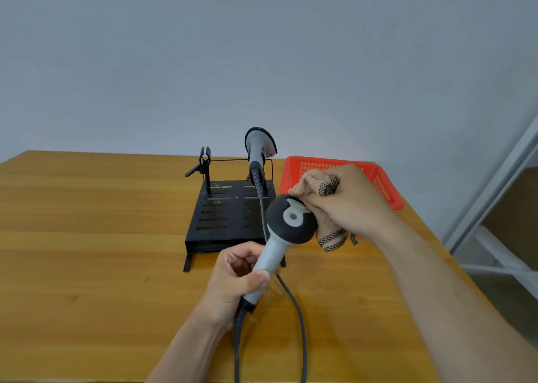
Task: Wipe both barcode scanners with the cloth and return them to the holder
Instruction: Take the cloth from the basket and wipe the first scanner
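My left hand (238,280) grips the grey handle of a barcode scanner (286,225), its black head tilted up and to the right above the table. My right hand (349,202) holds a beige cloth (326,228) with a checked border pressed against the right side of that head. A second grey and black scanner (257,149) stands upright in the right clip of the black holder (227,216). The holder's left clip (205,161) stands empty. Cables (300,318) run from both scanners toward me.
A red plastic basket (378,179) sits on the wooden table (87,237) behind my right hand, next to the holder. A white shelf frame (500,231) stands past the table's right edge. A grey wall rises behind the table.
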